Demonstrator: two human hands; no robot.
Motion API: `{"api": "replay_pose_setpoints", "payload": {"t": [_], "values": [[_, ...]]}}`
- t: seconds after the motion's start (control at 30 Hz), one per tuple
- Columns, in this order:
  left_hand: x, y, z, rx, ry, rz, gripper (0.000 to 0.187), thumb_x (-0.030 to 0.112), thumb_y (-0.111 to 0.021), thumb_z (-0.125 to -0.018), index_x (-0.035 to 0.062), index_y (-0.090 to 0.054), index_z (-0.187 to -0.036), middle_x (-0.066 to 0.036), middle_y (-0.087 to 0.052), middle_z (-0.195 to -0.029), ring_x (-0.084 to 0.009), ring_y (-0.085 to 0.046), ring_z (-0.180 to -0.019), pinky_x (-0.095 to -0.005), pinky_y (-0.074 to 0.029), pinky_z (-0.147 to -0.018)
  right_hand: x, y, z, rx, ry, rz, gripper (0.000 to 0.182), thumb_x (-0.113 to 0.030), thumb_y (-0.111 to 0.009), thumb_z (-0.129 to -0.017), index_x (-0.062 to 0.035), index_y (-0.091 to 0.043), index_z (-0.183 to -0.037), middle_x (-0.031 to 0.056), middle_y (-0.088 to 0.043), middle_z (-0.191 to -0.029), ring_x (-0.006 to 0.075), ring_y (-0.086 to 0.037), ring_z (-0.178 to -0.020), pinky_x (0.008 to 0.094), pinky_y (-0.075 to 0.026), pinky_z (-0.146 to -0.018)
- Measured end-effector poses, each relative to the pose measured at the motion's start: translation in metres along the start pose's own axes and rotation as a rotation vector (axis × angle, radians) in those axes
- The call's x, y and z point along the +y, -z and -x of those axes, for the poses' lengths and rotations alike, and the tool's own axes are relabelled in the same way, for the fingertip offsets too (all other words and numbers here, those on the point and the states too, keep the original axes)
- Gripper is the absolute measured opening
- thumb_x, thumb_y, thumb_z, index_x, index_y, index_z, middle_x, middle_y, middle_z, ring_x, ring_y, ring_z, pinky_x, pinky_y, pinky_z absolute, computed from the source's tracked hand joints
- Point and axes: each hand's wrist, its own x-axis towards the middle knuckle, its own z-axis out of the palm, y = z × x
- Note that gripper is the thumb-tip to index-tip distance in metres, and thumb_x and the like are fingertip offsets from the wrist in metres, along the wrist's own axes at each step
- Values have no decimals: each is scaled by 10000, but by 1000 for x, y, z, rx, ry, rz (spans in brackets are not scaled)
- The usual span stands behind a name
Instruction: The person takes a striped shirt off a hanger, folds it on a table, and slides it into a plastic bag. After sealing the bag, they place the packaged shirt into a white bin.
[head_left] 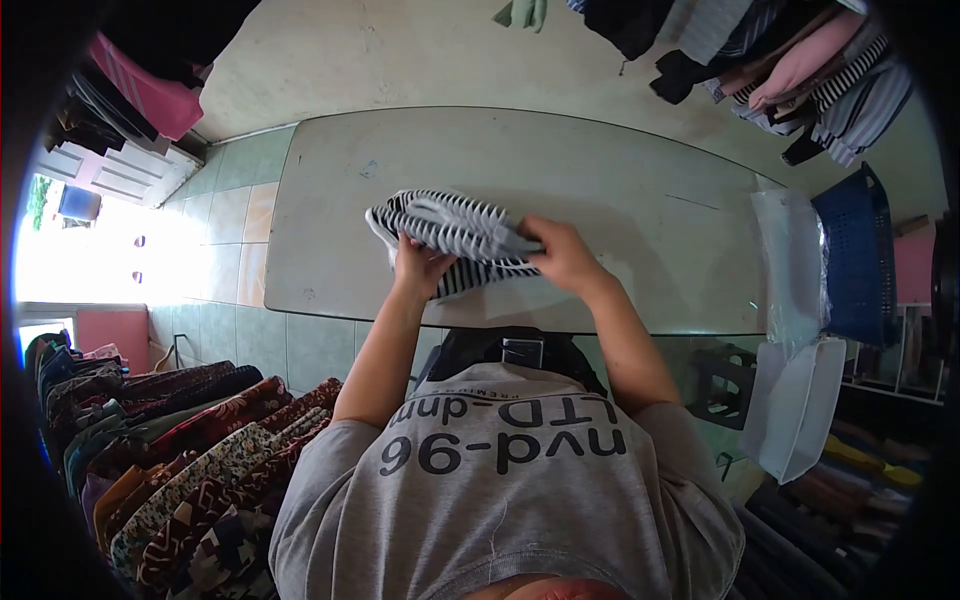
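A black-and-white striped garment [455,222] is bunched in folds above the near middle of the grey table [620,230]. My left hand [420,268] grips its near left side, with the thumb against the cloth and the other fingers partly hidden. At the garment's right end, my right hand [562,254] is closed on the fabric. Part of the striped cloth hangs below the folds, between my hands, close to the table's near edge.
Clothes hang on the left [200,450] and at the upper right [790,70]. A blue basket [858,255], clear plastic packaging [788,260] and a white bin [795,410] stand right of the table. A bright doorway [90,240] is at far left.
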Motion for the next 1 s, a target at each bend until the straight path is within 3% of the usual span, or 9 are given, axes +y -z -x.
{"api": "replay_pose_setpoints", "payload": {"t": [0.03, 0.1, 0.2, 0.47, 0.6, 0.7, 0.77, 0.87, 1.0], "values": [[5, -16, 6, -267, 62, 144, 505, 442, -282, -926, 65, -400, -1240, -182, -484, -1210, -335, -481, -1105, -455, -392, -959, -5, 7, 7, 9, 1, 2, 237, -56, -650, -696, -49, -580, -922, 99, -645, -888, 239, -606, -852, 326, -459, -791], [-6, -25, -18, -498, 98, 227, 541, 450, -294, -914, 31, -427, -1228, -186, -509, -1180, -322, -518, -1052, -453, -427, -928, -11, 23, 23, 58, 597, 412, 97, -90, -610, -730, -75, -605, -826, 25, -657, -900, 219, -584, -924, 347, -423, -863], [-24, -70, -27, -695, 160, 294, 577, 485, -318, -897, 14, -452, -1203, -182, -534, -1151, -319, -535, -1025, -457, -447, -908, -22, 74, 58, 164, 650, 578, 59, -141, -571, -759, -109, -619, -750, -45, -657, -898, 185, -545, -1012, 390, -366, -936], [-109, -123, -61, -550, 511, -221, 866, 748, -201, -791, 110, -293, -1369, -101, -411, -1340, -293, -444, -1187, -421, -330, -988, 136, 168, 198, 177, 47, 826, 83, -104, -578, -728, -156, -622, -681, -39, -546, -1150, 280, -375, -1208, 541, -191, -1042], [-120, -146, -49, -363, 282, -779, 766, 682, -308, -830, 107, -349, -1334, -100, -481, -1265, -236, -467, -1122, -397, -366, -923, 190, 175, 238, 188, -185, 763, 160, -12, -559, -698, -155, -628, -720, -4, -523, -1189, 314, -343, -1238, 560, -189, -1022], [-150, -169, -27, -161, -89, -1070, 645, 550, -446, -854, 99, -381, -1311, -120, -478, -1264, -271, -462, -1127, -432, -349, -946, 217, 176, 223, 672, -185, 554, 245, -87, -580, -733, -165, -597, -964, 45, -501, -1227, 335, -307, -1267, 593, -196, -988], [-171, -182, -17, -233, -1215, -1406, 578, 416, -535, -840, 111, -390, -1309, -137, -409, -1328, -319, -368, -1227, -497, -292, -987, 210, 165, 203, 726, -226, 615, 293, -153, -587, -754, -163, -571, -1047, 74, -492, -1239, 352, -310, -1261, 604, -202, -976], [-197, -207, 16, -370, -1364, -1850, 607, 397, -545, -824, 136, -357, -1339, -130, -307, -1398, -345, -249, -1296, -555, -226, -1010, 223, 155, 195, 731, -247, 815, 536, -366, -596, -779, -184, -453, -1263, 152, -454, -1276, 394, -333, -1234, 635, -220, -943], [-221, -179, -12, -280, -1047, -2077, 697, 462, -560, -798, 145, -312, -1366, -100, -235, -1437, -342, -214, -1309, -568, -196, -1018, 237, 155, 198, 622, -257, 779, 609, -457, -600, -744, -206, -445, -1276, 180, -426, -1298, 397, -355, -1220, 638, -241, -936]]}}
